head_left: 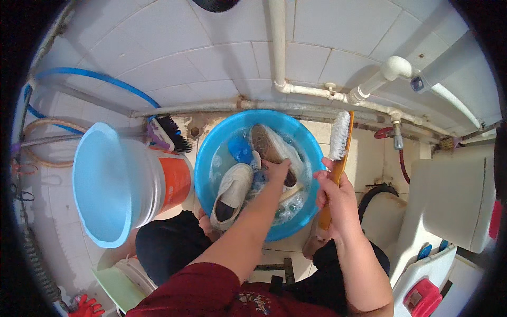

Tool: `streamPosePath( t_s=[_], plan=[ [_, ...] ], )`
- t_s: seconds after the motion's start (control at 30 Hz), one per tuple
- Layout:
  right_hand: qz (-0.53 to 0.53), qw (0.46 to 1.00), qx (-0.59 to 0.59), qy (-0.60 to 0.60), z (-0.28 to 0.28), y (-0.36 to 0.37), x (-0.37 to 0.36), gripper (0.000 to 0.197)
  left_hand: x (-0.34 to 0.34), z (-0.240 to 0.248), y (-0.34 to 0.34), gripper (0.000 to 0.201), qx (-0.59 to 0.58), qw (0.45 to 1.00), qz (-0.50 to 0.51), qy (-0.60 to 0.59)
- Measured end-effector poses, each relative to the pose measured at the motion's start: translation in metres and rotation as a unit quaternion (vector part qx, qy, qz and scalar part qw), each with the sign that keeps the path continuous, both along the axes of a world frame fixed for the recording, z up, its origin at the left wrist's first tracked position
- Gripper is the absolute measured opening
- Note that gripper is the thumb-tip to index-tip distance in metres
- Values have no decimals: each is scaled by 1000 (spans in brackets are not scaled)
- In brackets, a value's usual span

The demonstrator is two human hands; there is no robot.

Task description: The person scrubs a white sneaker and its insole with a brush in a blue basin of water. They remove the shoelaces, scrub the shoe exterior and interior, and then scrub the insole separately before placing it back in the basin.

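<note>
Right grip clasps a brush; left grip, arm outstretched, grasps a shoe.

Bright light, dark curved edges

The brush handle in the right fingers looks smooth and glossy, its bristles rough above them. Beside the left fingers, the shoe is matt cloth; around them, the basin is smooth plastic; beyond, glazed wall tiles shine faintly.
</note>
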State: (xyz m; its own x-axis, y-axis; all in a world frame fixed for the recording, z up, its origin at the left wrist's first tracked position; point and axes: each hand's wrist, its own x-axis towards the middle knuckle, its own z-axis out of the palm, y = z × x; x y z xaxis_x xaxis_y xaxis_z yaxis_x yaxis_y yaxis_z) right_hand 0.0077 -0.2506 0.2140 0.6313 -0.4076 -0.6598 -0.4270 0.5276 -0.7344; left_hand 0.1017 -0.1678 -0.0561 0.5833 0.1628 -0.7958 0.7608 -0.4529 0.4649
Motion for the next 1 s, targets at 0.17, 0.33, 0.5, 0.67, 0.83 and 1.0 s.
streamPosePath(
  t_s=[0.17, 0.33, 0.5, 0.67, 0.83, 1.0],
  plan=[
    [-24, 999, -5, -21, -13, -2, 4, 32, 4, 23, 58, 69, -387, 896, 191, 110],
    [9, 998, -51, -43, -21, 4, 11, 24, 4, 134, 100, 59, -550, 798, 192, 157],
    [34, 988, -64, -134, 7, 26, 11, 16, 6, 216, 142, 63, -579, 802, 86, 117],
    [104, 971, 21, -212, 49, 66, 2, 9, -2, 278, 180, 69, -608, 789, 15, 85],
    [199, 960, -145, -136, 26, 93, -7, 16, -19, 290, 193, 68, -582, 813, 26, 21],
    [249, 950, -182, -60, 46, 104, -12, 30, -37, 290, 192, 69, -493, 867, 0, -72]
  ],
)
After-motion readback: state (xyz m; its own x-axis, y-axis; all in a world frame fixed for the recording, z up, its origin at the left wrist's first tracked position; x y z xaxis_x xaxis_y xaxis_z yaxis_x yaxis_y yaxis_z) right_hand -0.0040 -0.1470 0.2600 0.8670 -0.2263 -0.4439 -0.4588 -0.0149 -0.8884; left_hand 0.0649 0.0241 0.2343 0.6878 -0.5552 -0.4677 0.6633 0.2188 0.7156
